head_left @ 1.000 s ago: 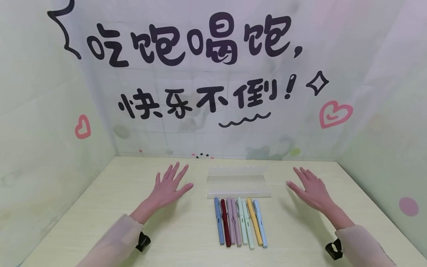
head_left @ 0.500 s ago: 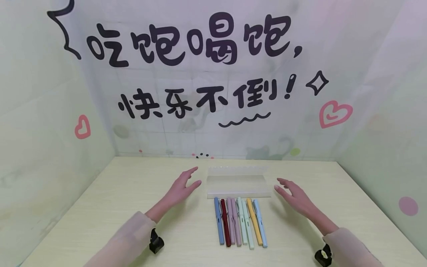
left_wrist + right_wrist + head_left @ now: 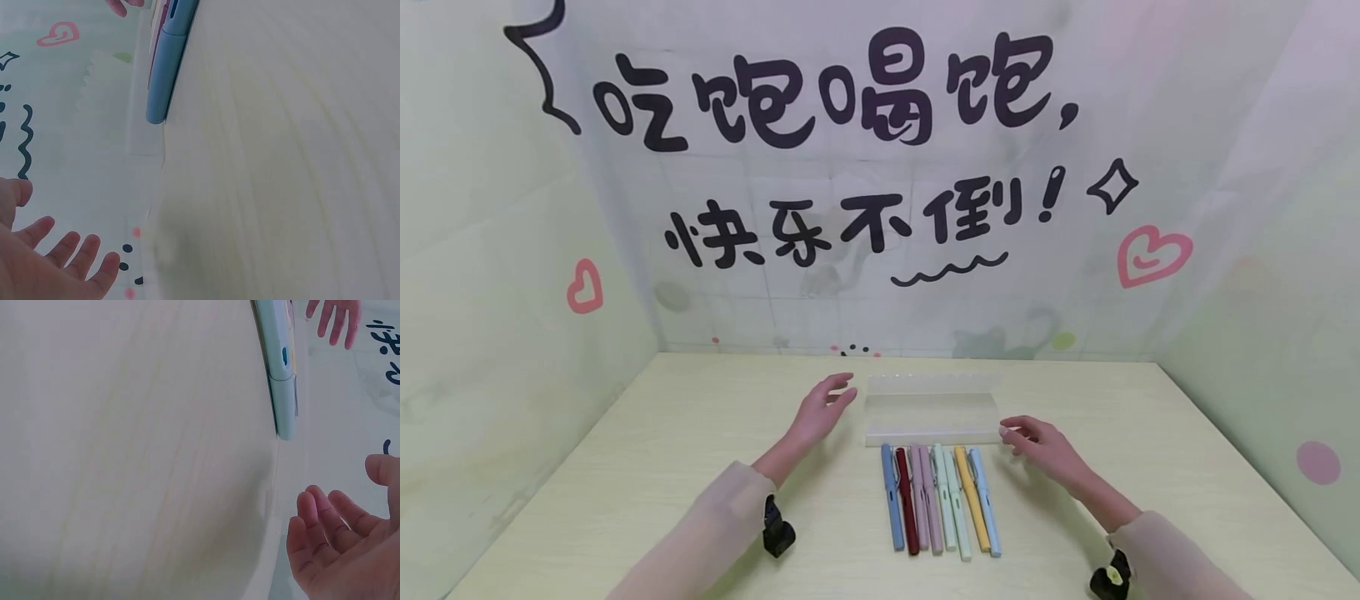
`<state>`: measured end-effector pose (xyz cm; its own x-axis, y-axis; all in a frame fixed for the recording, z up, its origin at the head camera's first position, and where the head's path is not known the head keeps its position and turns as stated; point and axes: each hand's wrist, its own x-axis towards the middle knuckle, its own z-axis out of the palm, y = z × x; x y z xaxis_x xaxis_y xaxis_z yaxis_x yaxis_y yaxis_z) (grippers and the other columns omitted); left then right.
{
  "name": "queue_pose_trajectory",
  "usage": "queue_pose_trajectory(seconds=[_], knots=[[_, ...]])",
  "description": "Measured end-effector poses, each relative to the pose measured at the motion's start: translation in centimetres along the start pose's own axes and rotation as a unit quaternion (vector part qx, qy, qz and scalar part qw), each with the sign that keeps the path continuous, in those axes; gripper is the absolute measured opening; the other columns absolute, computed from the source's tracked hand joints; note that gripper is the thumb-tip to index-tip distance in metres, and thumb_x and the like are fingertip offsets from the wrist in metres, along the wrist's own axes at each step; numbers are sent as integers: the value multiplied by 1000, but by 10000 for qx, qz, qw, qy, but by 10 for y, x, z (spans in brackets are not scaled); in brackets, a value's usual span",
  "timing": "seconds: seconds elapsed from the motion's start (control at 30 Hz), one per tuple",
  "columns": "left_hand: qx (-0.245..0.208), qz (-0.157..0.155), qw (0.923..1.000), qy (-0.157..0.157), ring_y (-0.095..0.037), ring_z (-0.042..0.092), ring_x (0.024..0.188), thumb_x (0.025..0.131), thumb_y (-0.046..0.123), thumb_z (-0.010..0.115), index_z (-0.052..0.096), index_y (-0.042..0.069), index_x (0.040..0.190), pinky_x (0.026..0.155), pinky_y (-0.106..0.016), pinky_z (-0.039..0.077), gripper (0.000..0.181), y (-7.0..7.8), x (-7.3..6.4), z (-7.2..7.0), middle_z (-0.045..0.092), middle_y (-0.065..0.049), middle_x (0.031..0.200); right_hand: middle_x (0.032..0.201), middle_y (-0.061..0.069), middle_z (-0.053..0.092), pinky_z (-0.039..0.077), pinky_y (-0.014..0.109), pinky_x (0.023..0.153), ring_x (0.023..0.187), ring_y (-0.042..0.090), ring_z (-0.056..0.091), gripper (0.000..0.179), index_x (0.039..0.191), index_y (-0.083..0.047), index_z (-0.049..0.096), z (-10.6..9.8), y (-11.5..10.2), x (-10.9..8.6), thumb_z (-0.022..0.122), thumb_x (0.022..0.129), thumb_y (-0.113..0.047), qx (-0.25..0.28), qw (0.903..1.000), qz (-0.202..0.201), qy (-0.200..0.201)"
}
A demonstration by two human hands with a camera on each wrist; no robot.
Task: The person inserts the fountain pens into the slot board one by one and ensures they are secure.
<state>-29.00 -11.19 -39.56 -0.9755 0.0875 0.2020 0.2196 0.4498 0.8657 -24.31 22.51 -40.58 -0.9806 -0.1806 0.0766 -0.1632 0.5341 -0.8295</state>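
A clear plastic case (image 3: 932, 414) stands with its lid raised behind a row of pens. My left hand (image 3: 822, 410) is beside the case's left end, apart from it, fingers loosely spread and holding nothing. At the case's right front corner is my right hand (image 3: 1043, 446), fingers relaxed and slightly bent; whether its fingertips touch the case I cannot tell. The row runs from a blue pen (image 3: 892, 496) and a dark red pen (image 3: 907, 502) through purple and mint ones to a yellow pen (image 3: 972, 498) and a light blue pen (image 3: 986, 502).
A pale wooden tabletop (image 3: 685, 433) lies under everything. Printed cloth walls (image 3: 865, 317) close off the back and both sides. Each sleeve has a black wrist camera strapped below it, such as the left wrist camera (image 3: 778, 533).
Both hands have moved inward toward the ends of the case, from widely spread to relaxed fingers. The pens and the case have stayed in place.
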Motion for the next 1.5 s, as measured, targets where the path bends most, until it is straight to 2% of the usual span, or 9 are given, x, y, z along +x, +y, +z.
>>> queue_pose_trajectory(seconds=[0.17,0.27,0.47,0.63,0.97,1.27,1.5], knots=[[-10,-65,9999,114,-33,49,104,90,23,52,49,5,122,85,-43,40,37,1,5,4,48,-18,120,83,9,60,46,32,57,68,22,56,33,108,4,55,9,-3,2,55,87,-21,135,9994,94,-318],[-32,-94,9998,155,-33,49,103,90,22,52,49,5,122,85,-43,40,36,2,7,7,47,-18,121,77,6,59,44,31,54,62,19,55,32,105,2,57,17,-3,4,58,85,-24,-77,9990,140,-414],[-52,-45,9998,181,-33,49,103,90,21,51,50,4,121,83,-43,41,36,6,12,12,46,-18,121,68,2,55,41,29,49,54,15,52,30,101,-1,59,27,-4,7,62,82,-24,-601,9970,-37,-478],[-31,1,9997,240,-34,49,103,90,20,51,50,2,121,81,-42,42,36,6,16,17,45,-20,120,67,1,53,40,29,50,53,14,51,26,98,-2,60,31,-6,9,64,80,-20,-856,9953,-93,-437],[-116,-63,9994,317,-35,50,101,91,20,50,54,2,116,80,-40,44,32,7,24,24,46,-20,119,65,0,49,37,26,48,53,13,45,31,97,-3,60,33,-10,8,68,76,-25,-1246,9905,-266,-523],[-230,-340,9986,337,-32,51,101,91,23,49,56,4,113,82,-39,42,30,5,30,29,52,-15,114,65,-1,50,37,26,48,52,13,46,29,98,0,59,30,-8,8,66,79,-20,-1257,9877,-584,-722],[-241,-483,9976,430,-30,52,101,90,23,50,59,4,109,81,-39,43,28,5,32,32,56,-14,109,62,-2,48,37,26,47,52,12,44,24,97,-3,59,29,-6,10,65,80,-18,-1481,9833,-680,-804]])
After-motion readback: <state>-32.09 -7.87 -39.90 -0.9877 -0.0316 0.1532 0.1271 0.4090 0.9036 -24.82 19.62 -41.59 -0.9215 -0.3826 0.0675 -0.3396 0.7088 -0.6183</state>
